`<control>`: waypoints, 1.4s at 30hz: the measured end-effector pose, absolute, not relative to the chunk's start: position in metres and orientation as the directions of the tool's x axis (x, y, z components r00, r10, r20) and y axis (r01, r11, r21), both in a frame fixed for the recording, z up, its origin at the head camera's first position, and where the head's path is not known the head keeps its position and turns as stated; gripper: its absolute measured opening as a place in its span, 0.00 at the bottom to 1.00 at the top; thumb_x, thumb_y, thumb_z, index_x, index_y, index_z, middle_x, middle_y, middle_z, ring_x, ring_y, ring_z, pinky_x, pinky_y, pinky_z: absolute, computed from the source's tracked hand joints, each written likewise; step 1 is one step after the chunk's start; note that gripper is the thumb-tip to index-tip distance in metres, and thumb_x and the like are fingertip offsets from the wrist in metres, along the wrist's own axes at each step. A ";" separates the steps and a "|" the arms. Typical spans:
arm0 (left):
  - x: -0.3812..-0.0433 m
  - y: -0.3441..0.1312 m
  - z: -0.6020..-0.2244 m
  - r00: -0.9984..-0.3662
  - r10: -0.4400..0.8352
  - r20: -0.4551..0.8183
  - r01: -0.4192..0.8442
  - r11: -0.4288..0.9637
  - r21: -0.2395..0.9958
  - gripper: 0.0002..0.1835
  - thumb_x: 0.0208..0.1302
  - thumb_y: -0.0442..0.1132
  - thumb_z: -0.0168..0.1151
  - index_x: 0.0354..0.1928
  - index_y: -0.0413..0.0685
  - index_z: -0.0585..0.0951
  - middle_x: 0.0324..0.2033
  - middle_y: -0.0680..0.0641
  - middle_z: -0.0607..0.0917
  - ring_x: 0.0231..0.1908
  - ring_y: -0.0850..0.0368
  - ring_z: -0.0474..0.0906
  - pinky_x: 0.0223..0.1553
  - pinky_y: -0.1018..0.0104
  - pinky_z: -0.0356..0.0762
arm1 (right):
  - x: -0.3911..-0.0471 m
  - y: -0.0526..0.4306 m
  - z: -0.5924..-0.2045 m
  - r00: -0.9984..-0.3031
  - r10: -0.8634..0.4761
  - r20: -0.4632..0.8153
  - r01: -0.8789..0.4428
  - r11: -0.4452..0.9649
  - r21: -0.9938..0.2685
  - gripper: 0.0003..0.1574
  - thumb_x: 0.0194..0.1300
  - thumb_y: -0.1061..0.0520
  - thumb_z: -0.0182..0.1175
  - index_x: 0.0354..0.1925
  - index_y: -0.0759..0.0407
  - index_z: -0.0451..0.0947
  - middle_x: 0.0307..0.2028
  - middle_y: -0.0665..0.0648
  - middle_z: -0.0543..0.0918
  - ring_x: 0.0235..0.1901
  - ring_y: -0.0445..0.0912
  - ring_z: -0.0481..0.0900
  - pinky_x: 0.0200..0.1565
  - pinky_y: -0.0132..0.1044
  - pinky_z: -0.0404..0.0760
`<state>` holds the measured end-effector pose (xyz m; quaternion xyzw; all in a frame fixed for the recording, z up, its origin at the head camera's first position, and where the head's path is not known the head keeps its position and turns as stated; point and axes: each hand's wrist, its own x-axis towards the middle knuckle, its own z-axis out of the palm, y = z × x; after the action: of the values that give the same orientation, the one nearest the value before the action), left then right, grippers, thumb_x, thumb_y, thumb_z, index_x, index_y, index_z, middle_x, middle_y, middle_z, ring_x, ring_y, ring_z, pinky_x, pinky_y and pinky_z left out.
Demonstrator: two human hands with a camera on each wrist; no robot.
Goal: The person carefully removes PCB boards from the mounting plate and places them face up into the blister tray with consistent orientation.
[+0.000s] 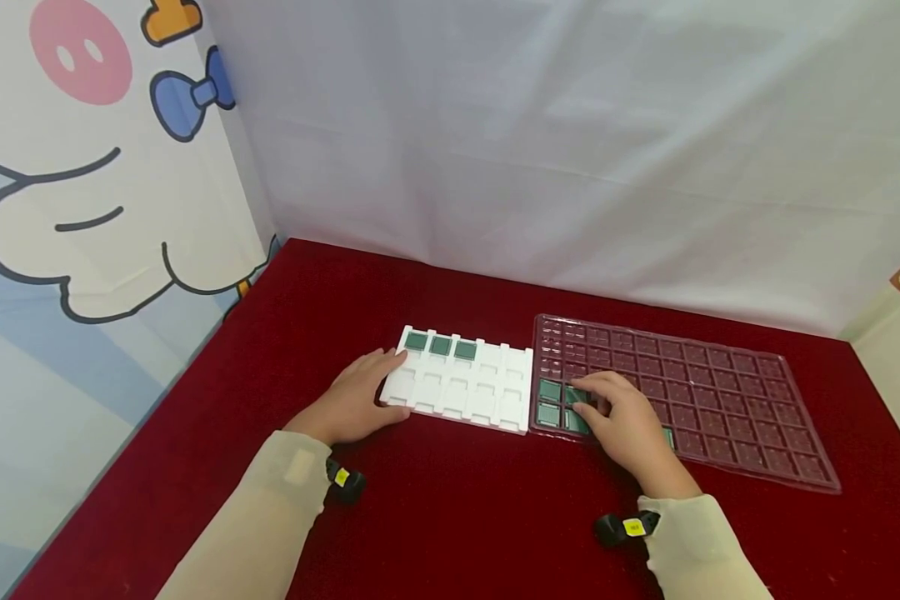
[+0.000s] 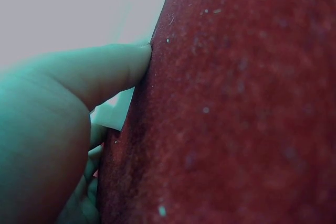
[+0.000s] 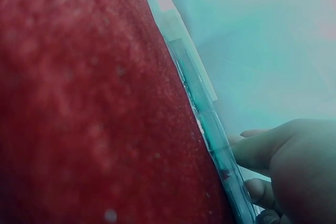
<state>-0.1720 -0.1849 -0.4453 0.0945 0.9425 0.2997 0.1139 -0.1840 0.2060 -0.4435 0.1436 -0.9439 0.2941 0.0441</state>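
Note:
In the head view a white compartmented tray [image 1: 455, 390] lies on the red cloth, with three green square chips [image 1: 440, 345] in its back row at the left. My left hand [image 1: 352, 400] holds this tray's left end, thumb along the front edge and fingers at the far side. To the right, adjoining it, is a clear plastic blister tray [image 1: 720, 387]. My right hand [image 1: 626, 421] is over its left part, thumb and index finger pinching a green chip [image 1: 576, 395]. Several more green chips [image 1: 548, 414] sit in pockets around it; the hand partly hides some.
Dark red cloth [image 1: 450, 517] covers the table. A white curtain [image 1: 532, 167] hangs behind the back edge, and a cartoon-printed sheet [image 1: 105, 242] stands along the left side. One green chip [image 1: 668, 437] shows just right of the right wrist.

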 end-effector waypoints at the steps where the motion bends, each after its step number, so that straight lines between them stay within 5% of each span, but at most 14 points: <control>1: -0.172 -0.185 -0.445 -0.956 0.248 -0.158 0.111 0.802 0.587 0.47 0.66 0.48 0.70 0.82 0.51 0.57 0.80 0.43 0.56 0.79 0.41 0.45 0.75 0.39 0.50 | -0.184 0.206 -0.443 -0.955 -0.245 0.169 -0.298 0.785 -0.544 0.20 0.69 0.61 0.68 0.58 0.60 0.84 0.57 0.59 0.81 0.32 0.46 0.71 0.35 0.43 0.73; 42: -0.171 -0.186 -0.444 -0.955 0.251 -0.157 0.115 0.803 0.585 0.48 0.65 0.49 0.70 0.82 0.52 0.57 0.80 0.44 0.56 0.79 0.42 0.45 0.75 0.39 0.49 | -0.193 0.171 -0.425 -0.926 -0.338 0.168 -0.374 0.765 -0.525 0.20 0.69 0.61 0.68 0.58 0.58 0.85 0.57 0.58 0.81 0.30 0.44 0.71 0.35 0.43 0.74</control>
<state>-0.1713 -0.1856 -0.4435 0.0970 0.9426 0.2984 0.1141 -0.1934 0.1711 -0.4248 0.1896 -0.9388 0.2858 0.0316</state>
